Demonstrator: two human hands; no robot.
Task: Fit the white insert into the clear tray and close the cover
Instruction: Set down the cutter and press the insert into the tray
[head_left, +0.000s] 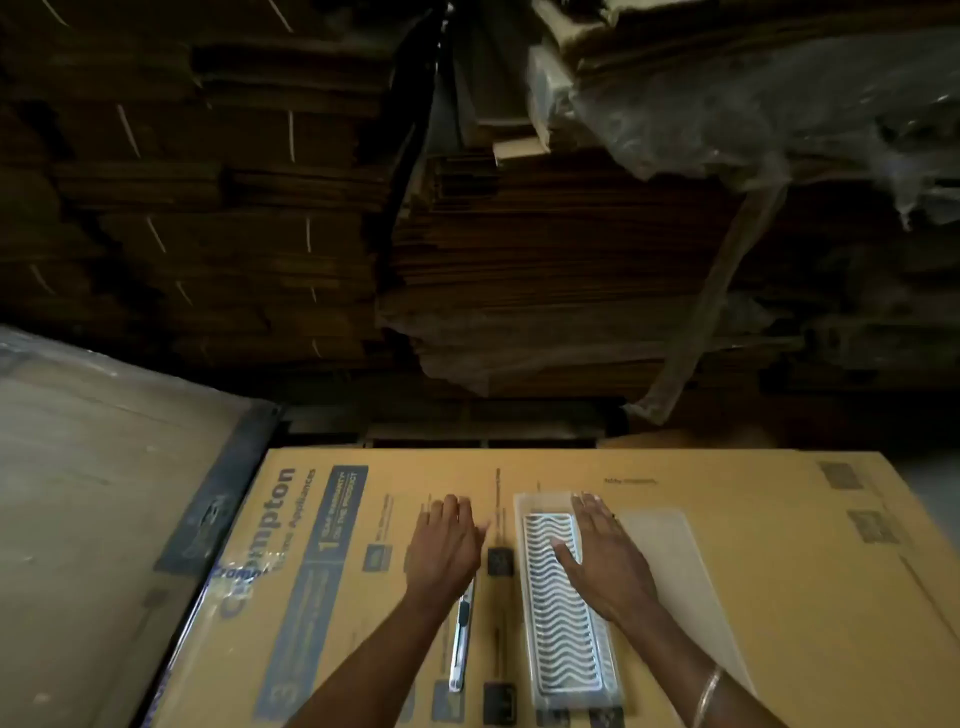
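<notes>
A long clear tray (532, 506) lies on a flat cardboard box, running away from me. Inside it sits the white insert (558, 623) with wavy slots. The clear cover (680, 566) lies open flat to the tray's right. My right hand (605, 558) rests palm down over the tray's far right edge and the cover's hinge side, fingers spread, thumb on the insert. My left hand (444, 545) hovers palm down left of the tray, fingers loosely apart, holding nothing.
A utility knife (461, 644) lies on the printed cardboard box (779, 597) under my left wrist, left of the tray. Stacks of flattened cartons (519, 260) fill the background. A plastic-wrapped board (93, 467) lies at left.
</notes>
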